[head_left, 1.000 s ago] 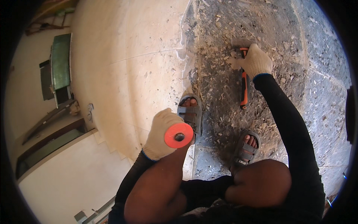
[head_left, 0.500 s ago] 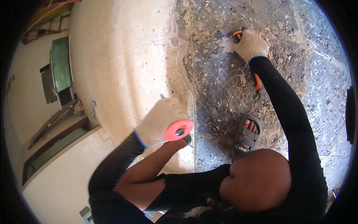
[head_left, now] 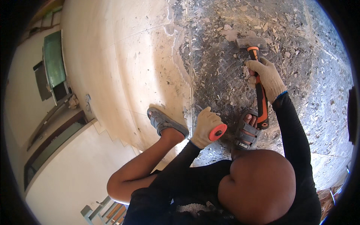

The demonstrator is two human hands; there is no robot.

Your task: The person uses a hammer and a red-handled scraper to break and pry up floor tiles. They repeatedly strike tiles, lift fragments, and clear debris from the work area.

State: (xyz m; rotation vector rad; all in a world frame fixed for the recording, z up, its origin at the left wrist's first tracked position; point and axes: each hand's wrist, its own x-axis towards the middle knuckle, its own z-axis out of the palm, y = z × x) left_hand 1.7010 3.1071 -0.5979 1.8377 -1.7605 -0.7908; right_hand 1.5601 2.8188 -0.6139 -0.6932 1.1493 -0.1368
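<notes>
My right hand (head_left: 269, 78), in a cream knitted glove with a blue cuff, is wrapped round the middle of a club hammer (head_left: 262, 107). Its handle is black and orange, and the dusty grey head points away from me over the chipped floor. In a matching glove, my left hand (head_left: 205, 127) is closed round a chisel with a round red hand guard (head_left: 218, 132). The chisel's struck end shows in the middle of the guard; most of its shaft is hidden by the fingers. This hand is between my two feet, left of the hammer's butt.
Chips and rubble cover the dark, rough floor (head_left: 221, 82) on the right. A pale, smooth surface (head_left: 146, 56) lies to the left with a jagged border between them. My sandalled feet (head_left: 165, 122) flank the left hand. A green panel (head_left: 54, 58) stands far left; a grey metal frame (head_left: 101, 213) is lower left.
My left hand has moved right and slightly lower with the chisel. My right hand has come nearer to me, and the whole hammer now shows. The left foot has come into fuller view.
</notes>
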